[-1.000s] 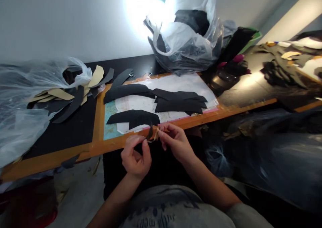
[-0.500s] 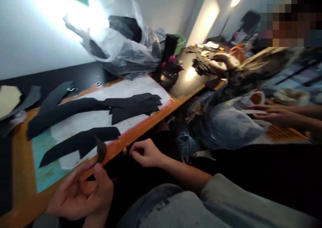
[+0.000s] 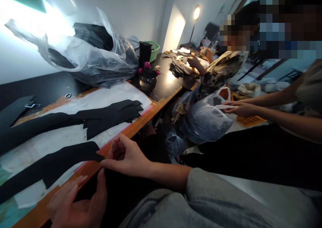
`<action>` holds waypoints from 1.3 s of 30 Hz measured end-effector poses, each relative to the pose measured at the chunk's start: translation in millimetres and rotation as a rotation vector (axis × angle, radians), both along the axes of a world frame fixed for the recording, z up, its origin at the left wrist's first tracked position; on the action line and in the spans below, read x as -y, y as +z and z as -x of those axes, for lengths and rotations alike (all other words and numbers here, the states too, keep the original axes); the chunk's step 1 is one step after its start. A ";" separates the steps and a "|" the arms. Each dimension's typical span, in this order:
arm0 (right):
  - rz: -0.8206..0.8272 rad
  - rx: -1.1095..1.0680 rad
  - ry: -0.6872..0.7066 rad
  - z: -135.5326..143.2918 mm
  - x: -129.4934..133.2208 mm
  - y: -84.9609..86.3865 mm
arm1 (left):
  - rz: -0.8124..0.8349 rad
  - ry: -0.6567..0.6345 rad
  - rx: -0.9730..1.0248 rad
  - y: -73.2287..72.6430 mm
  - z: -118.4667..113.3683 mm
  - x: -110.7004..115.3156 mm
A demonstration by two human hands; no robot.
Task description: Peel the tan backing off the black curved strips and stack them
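Head view: from where I stand, the long, curved black flat piece [image 3: 60, 157] lies on white paper [image 3: 60, 137] along the near edge of the dark surface [image 3: 163, 87], its narrow end towards the person, probably so the fingers can reach it easily. The right hand [image 3: 129, 157] has its grip nearly closed, thumb tip at that end; I can't tell whether it pinches anything. The left hand [image 3: 80, 204] is blurred, its grip loosely open, thumb well apart from the fingers, with nothing visible between them. Overlapping black flat pieces [image 3: 108, 115] lie further back, perhaps layered to save room.

Behind them, a translucent plastic bag [image 3: 108, 62] holds a stack of black sheets [image 3: 95, 35]. Near it are a dark rounded jar [image 3: 147, 82] with pink knobs and a green plastic basket [image 3: 155, 50], contents unclear. Below, a co-worker's hands [image 3: 238, 109] hold the handle of a bulging whitish plastic bag [image 3: 208, 120], perhaps to keep its mouth up; I can't make out the contents.
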State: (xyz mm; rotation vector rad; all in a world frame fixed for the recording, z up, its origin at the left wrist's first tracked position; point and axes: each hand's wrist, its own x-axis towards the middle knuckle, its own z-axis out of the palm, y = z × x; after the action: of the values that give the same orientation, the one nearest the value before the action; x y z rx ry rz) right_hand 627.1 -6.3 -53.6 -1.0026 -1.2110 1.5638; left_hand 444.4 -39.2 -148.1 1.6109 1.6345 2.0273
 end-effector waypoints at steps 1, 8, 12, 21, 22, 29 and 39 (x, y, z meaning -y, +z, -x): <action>0.000 0.005 0.003 0.0 -1.8 -1.9 | -0.062 0.048 -0.084 -2.2 1.6 -1.8; -0.068 0.074 0.003 -6.4 -8.8 -12.9 | -0.264 0.086 -0.279 -1.7 -4.6 -4.8; -0.145 0.168 -0.042 -19.7 -17.2 -12.4 | -0.207 0.069 -0.251 8.9 -6.2 3.4; -0.338 0.391 0.027 -33.7 -22.9 -22.5 | 0.558 0.314 -0.512 27.2 59.5 -4.7; -0.375 0.402 0.020 -32.4 -24.4 -23.7 | 0.624 0.320 -0.536 29.4 65.4 -6.0; -0.562 0.405 -0.027 -36.3 -28.7 -27.4 | 0.658 0.123 -0.425 41.1 76.4 -1.4; -0.429 0.313 0.115 -0.8 -44.8 -32.1 | 0.666 -0.078 -0.419 66.8 134.1 -15.7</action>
State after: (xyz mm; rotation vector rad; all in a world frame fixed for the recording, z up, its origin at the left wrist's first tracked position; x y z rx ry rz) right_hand 627.9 38.4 -85.7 -0.9215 -1.7593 1.1802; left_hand 310.3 -23.5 -81.4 1.8300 2.0267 0.9587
